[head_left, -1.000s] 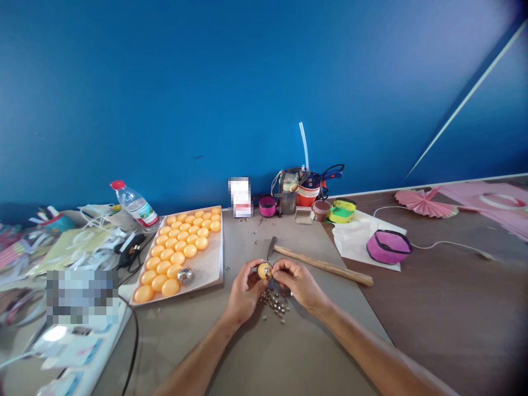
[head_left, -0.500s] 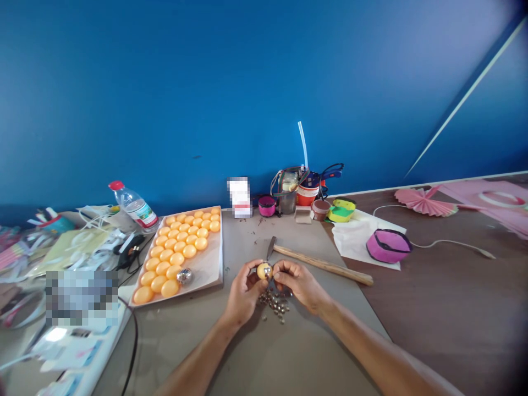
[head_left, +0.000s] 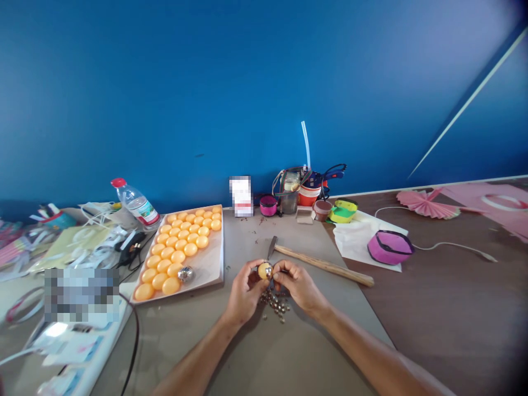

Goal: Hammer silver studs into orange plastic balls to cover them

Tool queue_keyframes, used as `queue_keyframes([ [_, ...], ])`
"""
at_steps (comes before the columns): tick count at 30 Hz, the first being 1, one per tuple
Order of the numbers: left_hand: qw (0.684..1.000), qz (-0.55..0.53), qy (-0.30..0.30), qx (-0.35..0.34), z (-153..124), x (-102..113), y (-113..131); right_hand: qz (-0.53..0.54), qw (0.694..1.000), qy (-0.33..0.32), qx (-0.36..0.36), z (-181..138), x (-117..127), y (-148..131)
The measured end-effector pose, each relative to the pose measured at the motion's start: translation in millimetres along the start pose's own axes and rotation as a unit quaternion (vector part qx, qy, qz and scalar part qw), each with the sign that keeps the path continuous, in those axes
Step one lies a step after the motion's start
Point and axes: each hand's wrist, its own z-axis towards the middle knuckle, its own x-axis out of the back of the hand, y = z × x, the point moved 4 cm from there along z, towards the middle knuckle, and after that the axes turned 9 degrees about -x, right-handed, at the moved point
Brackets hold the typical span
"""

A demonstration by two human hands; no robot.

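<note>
My left hand [head_left: 245, 293] and my right hand [head_left: 297, 283] meet over the grey mat, both with fingers pinched round one small orange ball [head_left: 264, 270]. A shiny bit shows on the ball's right side, under my right fingertips. Just below the hands lies a little heap of small metal pieces [head_left: 275, 304]. A wooden-handled hammer [head_left: 322, 264] lies right behind my right hand. To the left, a shallow tray [head_left: 209, 266] holds several orange balls and one silver-covered ball [head_left: 185, 273].
A water bottle [head_left: 134, 203] lies at the tray's far left corner. Cups, jars and tools [head_left: 303, 192] crowd the back by the blue wall. A pink pouch [head_left: 390, 247] on white paper, a cable and pink paper fans sit right. Papers and cords fill the left.
The hands and ball have barely moved; the view has shifted slightly, nothing was let go or picked up.
</note>
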Motion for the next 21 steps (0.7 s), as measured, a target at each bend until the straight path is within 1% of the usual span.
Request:
queue_keyframes([
  [3, 1.0, 0.016, -0.005, 0.0, -0.7, -0.3, -0.5, 0.001, 1.0, 0.019, 0.005, 0.4, -1.5, 3.7],
  [6, 1.0, 0.03, -0.007, -0.006, -1.0, 0.5, -1.2, 0.026, 0.999, 0.031, -0.003, 0.9, -3.1, 6.7],
  [10, 0.999, 0.041, -0.005, -0.017, -0.6, 1.8, -1.6, 0.047, 0.998, 0.005, -0.028, 1.8, -5.8, 8.6],
  [12, 1.0, 0.025, -0.003, -0.009, -0.1, 1.4, -1.7, 0.063, 0.997, -0.015, -0.035, 1.6, -5.6, 7.1],
  [15, 1.0, -0.024, 0.005, 0.009, 1.3, 0.6, -2.0, 0.075, 0.997, -0.025, -0.013, 1.0, 0.7, -0.8],
  [17, 0.999, -0.048, 0.012, 0.013, 2.3, 0.9, -2.2, 0.043, 0.999, 0.001, 0.017, 0.8, 10.2, -8.3],
  [18, 0.998, -0.056, 0.014, 0.014, 2.8, 1.4, -2.4, 0.008, 0.999, 0.019, 0.03, 0.8, 15.6, -11.9],
  [20, 0.998, -0.062, 0.018, 0.013, 3.4, 2.8, -2.9, -0.106, 0.991, 0.056, 0.058, 0.8, 25.4, -18.1],
  [21, 0.998, -0.061, 0.019, 0.011, 3.5, 3.5, -3.0, -0.172, 0.979, 0.067, 0.082, 0.5, 28.5, -20.9],
])
